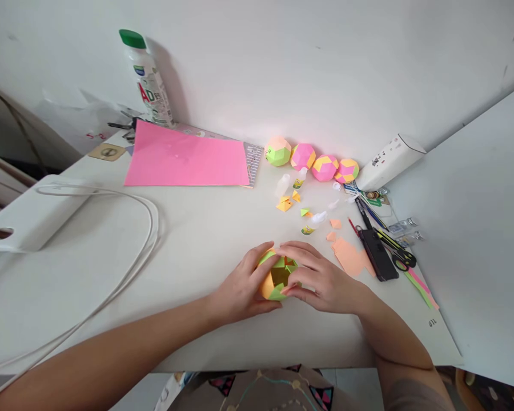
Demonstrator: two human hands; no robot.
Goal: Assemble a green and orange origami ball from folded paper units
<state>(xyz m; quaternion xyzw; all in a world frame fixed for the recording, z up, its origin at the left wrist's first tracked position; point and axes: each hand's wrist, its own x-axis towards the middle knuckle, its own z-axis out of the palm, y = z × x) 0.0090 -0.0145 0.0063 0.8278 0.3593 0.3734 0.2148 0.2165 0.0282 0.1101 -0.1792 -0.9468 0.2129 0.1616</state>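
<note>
A green and orange folded-paper ball [266,285] with an opening in its top sits between my hands, low over the white table. Wrapped round its left side is my left hand [245,283], thumb underneath and fingers over the upper edge. My right hand [318,277] curls over the right side, its thumb and fingers closed at the rim of the opening. Inside the ball it looks dark and hollow. Beyond my hands lie small orange paper pieces [285,204], a green piece [305,212] and clear glue bottles [320,217].
Finished paper balls [303,156] line the wall. A pink sheet [188,157] covers a ruler [253,162]. A tall bottle [152,85] stands behind. At right lie scissors [405,260], a black phone-like case [379,255] and peach paper [349,256]. A white cable [148,234] loops left.
</note>
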